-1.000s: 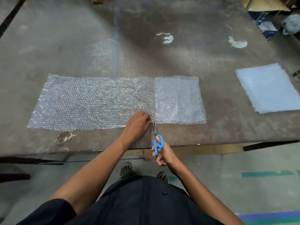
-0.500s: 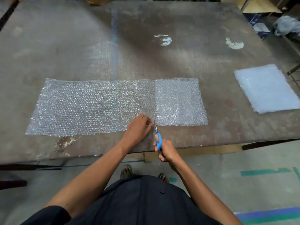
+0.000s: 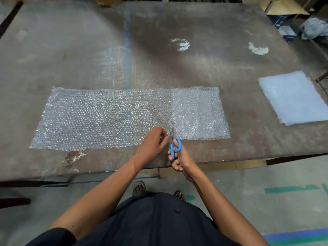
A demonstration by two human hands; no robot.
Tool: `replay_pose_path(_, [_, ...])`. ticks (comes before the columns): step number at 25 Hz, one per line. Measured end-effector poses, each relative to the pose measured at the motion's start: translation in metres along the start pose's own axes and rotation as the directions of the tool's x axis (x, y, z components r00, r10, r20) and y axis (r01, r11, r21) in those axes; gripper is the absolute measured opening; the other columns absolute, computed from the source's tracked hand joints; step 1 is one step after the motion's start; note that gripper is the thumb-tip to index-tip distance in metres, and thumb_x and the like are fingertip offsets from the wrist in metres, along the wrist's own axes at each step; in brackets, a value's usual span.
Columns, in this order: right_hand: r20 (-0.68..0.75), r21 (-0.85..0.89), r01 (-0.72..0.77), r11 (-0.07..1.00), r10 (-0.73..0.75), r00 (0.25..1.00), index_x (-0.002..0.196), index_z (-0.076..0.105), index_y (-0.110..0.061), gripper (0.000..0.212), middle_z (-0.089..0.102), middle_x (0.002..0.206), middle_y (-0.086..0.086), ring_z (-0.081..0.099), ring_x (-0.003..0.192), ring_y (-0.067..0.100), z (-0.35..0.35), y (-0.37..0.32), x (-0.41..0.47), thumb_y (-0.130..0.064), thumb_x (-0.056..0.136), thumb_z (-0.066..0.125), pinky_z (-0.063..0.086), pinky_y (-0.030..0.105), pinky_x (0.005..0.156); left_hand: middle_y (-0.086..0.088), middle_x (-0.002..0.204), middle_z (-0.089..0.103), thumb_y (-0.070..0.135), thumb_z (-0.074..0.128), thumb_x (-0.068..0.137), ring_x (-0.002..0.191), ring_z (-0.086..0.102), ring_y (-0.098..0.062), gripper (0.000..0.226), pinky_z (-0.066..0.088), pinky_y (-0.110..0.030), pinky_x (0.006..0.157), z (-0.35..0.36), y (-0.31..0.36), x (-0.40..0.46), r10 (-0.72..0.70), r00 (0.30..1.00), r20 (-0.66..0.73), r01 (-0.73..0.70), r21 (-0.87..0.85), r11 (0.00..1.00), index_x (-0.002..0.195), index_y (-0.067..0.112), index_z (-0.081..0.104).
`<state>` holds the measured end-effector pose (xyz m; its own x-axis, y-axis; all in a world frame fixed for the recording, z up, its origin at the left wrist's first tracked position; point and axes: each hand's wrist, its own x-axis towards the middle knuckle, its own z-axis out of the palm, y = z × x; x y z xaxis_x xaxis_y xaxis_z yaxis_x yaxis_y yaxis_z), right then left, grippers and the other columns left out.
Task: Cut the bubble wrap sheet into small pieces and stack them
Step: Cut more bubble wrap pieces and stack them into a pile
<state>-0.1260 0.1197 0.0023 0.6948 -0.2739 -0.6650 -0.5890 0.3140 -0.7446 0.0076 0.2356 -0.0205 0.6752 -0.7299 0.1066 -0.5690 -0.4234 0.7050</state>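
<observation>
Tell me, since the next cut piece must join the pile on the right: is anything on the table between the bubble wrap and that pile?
Nothing visible. Only bare table lies between the right end of the bubble wrap and the pile. The scissors are at the wrap's near edge, away from that path.

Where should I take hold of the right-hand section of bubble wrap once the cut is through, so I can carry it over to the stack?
Probably the near right corner of the right-hand section, coming from the table's front edge. It lies flat and limp, that corner is free, and it is away from the scissors in the right hand and from the left hand pinching the sheet. The stack lies to the right.
</observation>
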Motion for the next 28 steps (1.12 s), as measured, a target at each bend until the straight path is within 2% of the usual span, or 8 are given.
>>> replay_pose_path(7, [-0.075, -0.011, 0.055, 0.998, -0.056, 0.996, 0.096, 0.062, -0.009, 0.043, 0.057, 0.07, 0.003, 0.037, 0.033, 0.011, 0.002, -0.004, 0.014, -0.047, 0.111, 0.049, 0.02, 0.019, 0.036, 0.003, 0.095, 0.058, 0.026, 0.063, 0.102, 0.084, 0.053, -0.014, 0.011, 0.049, -0.035, 0.075, -0.004, 0.0, 0.003, -0.028, 0.999, 0.015, 0.029, -0.03, 0.999, 0.098, 0.018, 0.057])
replay_pose_path(10, [-0.09, -0.041, 0.001, 0.999, -0.005, 0.996, 0.092, 0.06, -0.011, 0.052, 0.059, 0.071, 0.003, 0.04, 0.035, 0.013, 0.001, -0.013, 0.016, -0.06, 0.106, 0.047, 0.021, 0.019, 0.036, 0.003, 0.094, 0.058, 0.024, 0.062, 0.1, 0.082, 0.055, -0.013, 0.009, 0.051, -0.037, 0.074, -0.007, -0.002, 0.004, -0.048, 0.999, 0.023, 0.049, -0.052, 0.997, 0.097, 0.018, 0.056])
replay_pose_path(13, [-0.048, 0.012, -0.034, 0.999, 0.035, 0.998, 0.092, 0.055, -0.012, 0.064, 0.055, 0.066, 0.002, 0.036, 0.036, 0.012, 0.002, -0.028, 0.022, -0.074, 0.102, 0.04, 0.019, 0.019, 0.034, 0.004, 0.095, 0.057, 0.025, 0.063, 0.1, 0.082, 0.056, -0.013, 0.009, 0.051, -0.036, 0.073, -0.005, -0.007, 0.003, -0.063, 0.997, 0.042, 0.066, -0.078, 0.995, 0.098, 0.02, 0.055])
replay_pose_path(18, [-0.004, 0.031, 0.022, 0.999, -0.022, 1.0, 0.1, 0.055, -0.012, 0.059, 0.056, 0.068, 0.002, 0.034, 0.037, 0.011, 0.003, -0.043, 0.036, -0.069, 0.106, 0.039, 0.018, 0.018, 0.034, 0.003, 0.093, 0.059, 0.033, 0.065, 0.1, 0.08, 0.056, -0.013, 0.017, 0.049, -0.031, 0.069, -0.006, -0.009, 0.003, -0.063, 0.997, 0.052, 0.067, -0.096, 0.993, 0.097, 0.019, 0.056])
replay_pose_path(24, [-0.056, 0.031, 0.084, 0.996, -0.082, 0.995, 0.093, 0.062, -0.009, 0.046, 0.057, 0.067, 0.001, 0.033, 0.034, 0.008, 0.001, -0.042, 0.044, -0.052, 0.107, 0.054, 0.018, 0.02, 0.032, 0.005, 0.09, 0.058, 0.021, 0.066, 0.098, 0.077, 0.053, -0.001, 0.01, 0.037, -0.015, 0.066, -0.008, -0.012, 0.004, -0.048, 0.998, 0.05, 0.053, -0.104, 0.993, 0.095, 0.018, 0.057])
replay_pose_path(28, [-0.041, -0.009, 0.042, 0.999, -0.042, 0.998, 0.095, 0.057, -0.013, 0.052, 0.056, 0.065, 0.0, 0.031, 0.037, 0.011, 0.0, -0.051, 0.051, -0.063, 0.105, 0.046, 0.018, 0.02, 0.034, 0.007, 0.088, 0.057, 0.018, 0.066, 0.098, 0.076, 0.052, 0.002, 0.008, 0.037, -0.011, 0.066, -0.01, -0.014, 0.004, -0.043, 0.997, 0.057, 0.049, -0.101, 0.994, 0.096, 0.017, 0.058])
